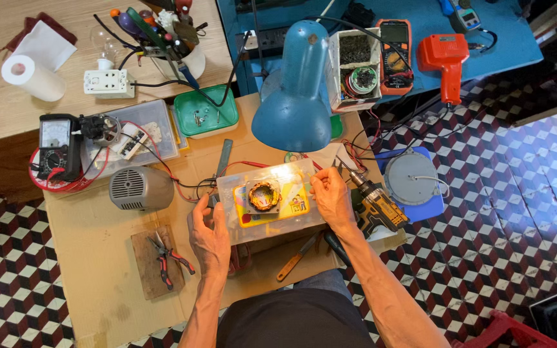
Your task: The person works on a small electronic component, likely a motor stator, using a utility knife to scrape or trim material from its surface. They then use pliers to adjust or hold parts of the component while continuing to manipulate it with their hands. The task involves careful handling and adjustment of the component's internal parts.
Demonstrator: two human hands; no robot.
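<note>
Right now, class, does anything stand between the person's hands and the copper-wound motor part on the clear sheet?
Nothing visible does. The left hand and right hand hold the clear sheet by its edges, with the motor part uncovered between them.

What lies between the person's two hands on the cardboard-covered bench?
In the head view, a clear plastic sheet lies between the left hand and right hand, with a round copper-wound coil on it.

Blue lamp (293, 96), green tray (205, 115), orange-red drill (445, 57), yellow-black drill (376, 206), red-handled pliers (169, 256), maroon-white-black checkered floor (510, 193), brown cardboard (98, 270).
</note>
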